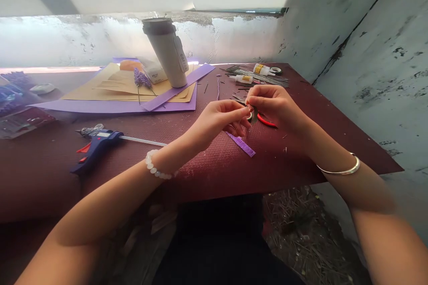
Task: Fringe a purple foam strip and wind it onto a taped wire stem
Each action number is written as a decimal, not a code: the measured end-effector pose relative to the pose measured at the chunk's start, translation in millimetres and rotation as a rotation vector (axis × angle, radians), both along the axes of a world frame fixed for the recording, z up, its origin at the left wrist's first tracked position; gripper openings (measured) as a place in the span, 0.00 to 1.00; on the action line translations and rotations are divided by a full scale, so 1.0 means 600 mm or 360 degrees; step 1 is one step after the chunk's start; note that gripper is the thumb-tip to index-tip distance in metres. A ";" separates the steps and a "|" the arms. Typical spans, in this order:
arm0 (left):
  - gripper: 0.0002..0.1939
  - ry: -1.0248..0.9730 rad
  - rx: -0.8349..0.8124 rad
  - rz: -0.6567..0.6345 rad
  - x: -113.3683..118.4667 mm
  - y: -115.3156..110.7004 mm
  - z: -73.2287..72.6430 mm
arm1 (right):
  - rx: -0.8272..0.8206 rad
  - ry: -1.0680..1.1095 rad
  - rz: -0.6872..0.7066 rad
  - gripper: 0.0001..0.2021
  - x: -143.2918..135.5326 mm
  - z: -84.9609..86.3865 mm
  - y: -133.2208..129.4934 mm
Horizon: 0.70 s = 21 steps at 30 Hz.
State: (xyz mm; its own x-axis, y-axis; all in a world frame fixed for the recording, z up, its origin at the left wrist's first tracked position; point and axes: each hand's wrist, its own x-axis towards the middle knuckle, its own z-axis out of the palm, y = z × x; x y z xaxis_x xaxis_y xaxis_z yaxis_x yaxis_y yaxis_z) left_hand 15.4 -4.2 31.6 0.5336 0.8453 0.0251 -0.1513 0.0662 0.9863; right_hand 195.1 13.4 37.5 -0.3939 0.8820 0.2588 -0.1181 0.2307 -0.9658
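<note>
My left hand [222, 120] and my right hand [274, 102] meet above the table, fingertips pinched together at one spot. What they pinch is too small and too covered by the fingers to make out. Under my left hand a fringed purple paper strip [243, 144] lies on the table, partly hidden by the fingers. A tool with a red handle [266, 120] rests behind my right hand, mostly covered. Just beyond the hands are thin dark wires [267, 78] and a small glue bottle [243, 79].
A blue glue gun [100, 144] with a glue stick lies left on the dark red table [207, 178]. Behind it are purple paper [110, 106], brown paper sheets [90, 89], purple flowers [142, 79] and a tall lidded cup [169, 53]. Another glue bottle [263, 69] lies far right.
</note>
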 end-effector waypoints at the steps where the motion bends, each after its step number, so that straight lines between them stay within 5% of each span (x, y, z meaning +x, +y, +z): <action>1: 0.07 0.0024 0.0048 0.0032 0.000 -0.001 0.001 | -0.0007 -0.0008 -0.0016 0.12 0.000 0.001 0.000; 21: 0.20 -0.0645 -0.0756 -0.0297 0.009 -0.008 -0.001 | -0.0057 0.0207 0.0238 0.16 -0.016 -0.018 0.005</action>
State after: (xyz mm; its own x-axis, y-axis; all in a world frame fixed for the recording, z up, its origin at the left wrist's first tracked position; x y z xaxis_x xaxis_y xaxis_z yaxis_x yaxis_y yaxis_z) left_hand 21.0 -8.9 31.3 0.6993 0.7081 -0.0983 -0.4488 0.5419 0.7106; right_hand 185.5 16.6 26.6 -0.4863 0.8258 0.2857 -0.2728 0.1671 -0.9474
